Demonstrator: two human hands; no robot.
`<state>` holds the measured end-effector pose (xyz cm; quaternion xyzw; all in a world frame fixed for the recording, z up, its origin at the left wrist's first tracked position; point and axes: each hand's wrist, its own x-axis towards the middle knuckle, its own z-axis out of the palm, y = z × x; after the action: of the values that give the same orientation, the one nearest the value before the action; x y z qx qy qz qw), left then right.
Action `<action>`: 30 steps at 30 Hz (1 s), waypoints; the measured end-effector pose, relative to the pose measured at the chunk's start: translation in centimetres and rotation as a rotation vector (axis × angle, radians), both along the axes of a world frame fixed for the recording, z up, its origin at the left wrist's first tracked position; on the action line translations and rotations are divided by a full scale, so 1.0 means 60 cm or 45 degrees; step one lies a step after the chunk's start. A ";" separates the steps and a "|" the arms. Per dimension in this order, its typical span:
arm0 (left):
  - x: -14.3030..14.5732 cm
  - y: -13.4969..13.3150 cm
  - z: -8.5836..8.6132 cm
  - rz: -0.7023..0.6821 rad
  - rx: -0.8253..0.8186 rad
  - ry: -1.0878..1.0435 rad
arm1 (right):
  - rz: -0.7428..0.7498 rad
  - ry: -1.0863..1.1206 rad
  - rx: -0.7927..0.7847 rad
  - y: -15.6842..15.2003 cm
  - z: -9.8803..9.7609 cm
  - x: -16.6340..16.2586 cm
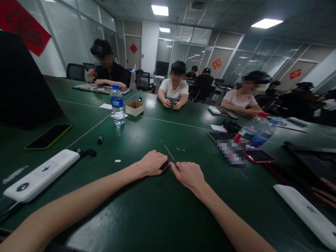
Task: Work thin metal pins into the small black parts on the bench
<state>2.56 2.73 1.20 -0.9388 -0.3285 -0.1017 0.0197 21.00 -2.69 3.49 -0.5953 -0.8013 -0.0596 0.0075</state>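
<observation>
Near the middle of the green table (pixel 147 213), my left hand (pixel 153 163) is closed around a small dark block-like object (pixel 164 165), mostly covered by the fingers. My right hand (pixel 189 174) rests on the table just to its right, fingers curled, with thumb and forefinger pinched close to the dark object. A thin sliver of something may sit in that pinch, too small to name. The two hands almost meet at the fingertips.
A water bottle (pixel 118 108) and an open box (pixel 134 109) stand ahead. Left lie a white power bank (pixel 43 175) and a phone (pixel 48 137). Rightward are large bottles (pixel 253 129), a red-edged phone (pixel 259 156) and another white device (pixel 306 213). Several people sit around.
</observation>
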 end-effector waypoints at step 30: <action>-0.002 -0.001 0.009 0.058 -0.015 0.047 | 0.006 -0.010 0.022 0.002 -0.002 -0.001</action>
<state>2.45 2.65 1.71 -0.9329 -0.3500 -0.0821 0.0224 20.93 -2.57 3.38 -0.5930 -0.8022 -0.0688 0.0096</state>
